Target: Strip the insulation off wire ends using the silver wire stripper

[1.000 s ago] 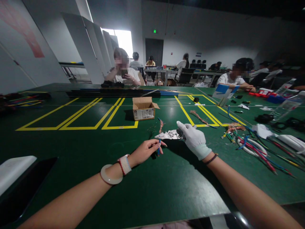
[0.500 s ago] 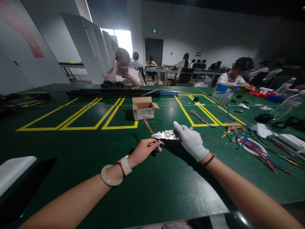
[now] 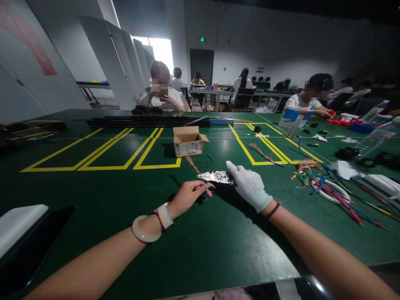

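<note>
- At mid-worktop (image 3: 200, 254), I have the wire stripper (image 3: 218, 177), nose pointing to nine o'clock.
- Right hand (image 3: 250, 185), white-gloved: grip wrapped round the tool's handle end.
- Left hand (image 3: 189, 193), bare, at the tool's eight o'clock: grip pinching a blue wire (image 3: 206, 193). Whether the jaws touch it, I can't tell.
- Copper strands (image 3: 193, 165) run from near the nose toward eleven o'clock, by a cardboard box (image 3: 188, 148).
- Coloured wires (image 3: 339, 195) tangled at three o'clock.
</note>
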`<state>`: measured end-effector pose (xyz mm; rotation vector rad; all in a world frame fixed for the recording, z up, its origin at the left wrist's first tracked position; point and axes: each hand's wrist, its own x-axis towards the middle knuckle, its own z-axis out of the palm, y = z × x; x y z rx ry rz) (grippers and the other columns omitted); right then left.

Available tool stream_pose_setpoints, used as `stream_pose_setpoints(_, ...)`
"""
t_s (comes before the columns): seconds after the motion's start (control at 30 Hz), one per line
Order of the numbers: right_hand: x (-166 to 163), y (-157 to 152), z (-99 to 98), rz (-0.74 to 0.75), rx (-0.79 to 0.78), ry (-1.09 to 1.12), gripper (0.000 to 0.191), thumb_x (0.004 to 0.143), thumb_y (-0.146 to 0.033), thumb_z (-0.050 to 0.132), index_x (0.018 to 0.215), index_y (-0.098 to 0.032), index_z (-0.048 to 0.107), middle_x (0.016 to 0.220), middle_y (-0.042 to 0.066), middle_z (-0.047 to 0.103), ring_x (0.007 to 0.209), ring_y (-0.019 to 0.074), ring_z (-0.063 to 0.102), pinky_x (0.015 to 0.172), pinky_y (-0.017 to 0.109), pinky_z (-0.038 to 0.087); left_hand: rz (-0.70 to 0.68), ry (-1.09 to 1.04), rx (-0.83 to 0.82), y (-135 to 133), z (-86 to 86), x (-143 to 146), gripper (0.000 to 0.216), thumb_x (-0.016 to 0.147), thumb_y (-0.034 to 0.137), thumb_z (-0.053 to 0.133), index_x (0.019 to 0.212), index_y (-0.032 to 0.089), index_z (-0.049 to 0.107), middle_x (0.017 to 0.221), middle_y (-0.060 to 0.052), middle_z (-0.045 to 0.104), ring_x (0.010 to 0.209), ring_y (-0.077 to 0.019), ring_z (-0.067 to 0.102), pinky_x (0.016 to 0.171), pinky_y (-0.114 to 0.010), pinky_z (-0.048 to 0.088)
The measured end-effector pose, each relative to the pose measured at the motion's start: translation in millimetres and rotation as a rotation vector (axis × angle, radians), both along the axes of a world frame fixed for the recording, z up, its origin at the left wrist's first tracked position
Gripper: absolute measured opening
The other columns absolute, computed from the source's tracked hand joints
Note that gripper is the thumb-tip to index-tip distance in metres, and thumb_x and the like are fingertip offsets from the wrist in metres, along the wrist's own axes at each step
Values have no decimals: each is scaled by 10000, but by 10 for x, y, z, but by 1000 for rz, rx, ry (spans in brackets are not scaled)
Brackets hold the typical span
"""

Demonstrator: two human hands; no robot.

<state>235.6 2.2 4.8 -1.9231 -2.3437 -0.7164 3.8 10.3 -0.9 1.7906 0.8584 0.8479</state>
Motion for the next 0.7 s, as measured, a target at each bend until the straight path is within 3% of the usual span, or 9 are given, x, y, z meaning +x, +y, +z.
stream_pose_setpoints(0.23,87,7,0,77,25,16,471,926,-224,363,1394,-218,419,938,86,654,748,186,577,585,310,272,-22,32,51,-31,35,-3,350,910,392,528,754,146,722,927,-79,733,929,-209,663,801,-292,520)
stream_pose_setpoints(0.7,70,28,-9,94,93,-35,503,958,-212,298,1460,-195,285,1071,107,627,795,204,562,643,323,331,-85,-10,-33,-68,63,1,320,901,371,555,830,113,731,897,-100,736,849,-198,680,841,-329,532)
